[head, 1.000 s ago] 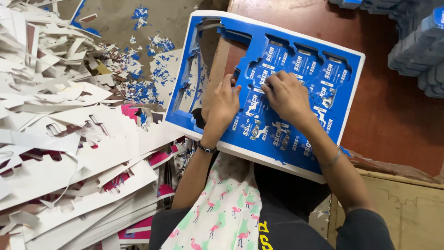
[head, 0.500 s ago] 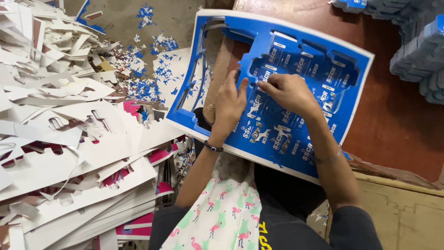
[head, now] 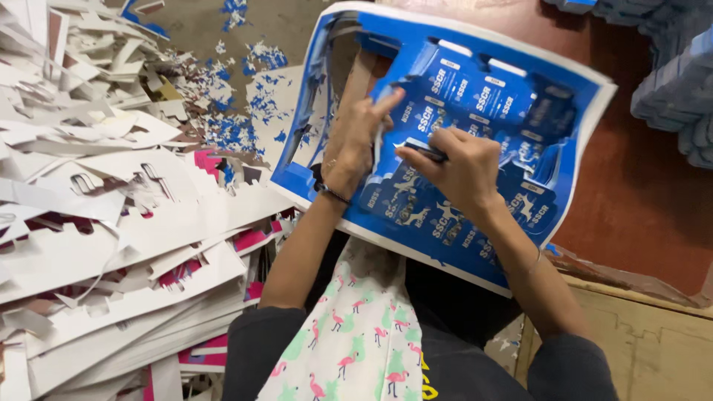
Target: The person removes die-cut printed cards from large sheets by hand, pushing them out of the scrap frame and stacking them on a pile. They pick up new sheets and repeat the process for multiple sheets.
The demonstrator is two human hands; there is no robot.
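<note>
Holding a large blue die-cut cardboard sheet with a white border [head: 475, 96], you keep it tilted across your lap and the edge of the reddish-brown worktop [head: 639, 186]. Its long axis runs from the upper left down to the lower right, and the printed blue face points up toward you. Your left hand [head: 356, 145] lies flat against the sheet near its left side, fingers loosely spread and the index finger stretched out toward the upper right. A dark band [head: 333, 194] circles that wrist. Your right hand [head: 460, 167] is curled, pinching a small dark strip of the sheet [head: 427, 152] between thumb and fingertips near the sheet's middle. Rows of punched carton blanks fill the sheet, each carrying small white rectangular label patches and white figure marks. An open window is already cut out at the sheet's left end. To your left lies a heap of white cardboard offcuts [head: 104, 223], some with pink faces. Small blue and white paper scraps [head: 245, 111] dot the floor beyond. Stacked blue blanks [head: 676, 89] sit at the upper right.
</note>
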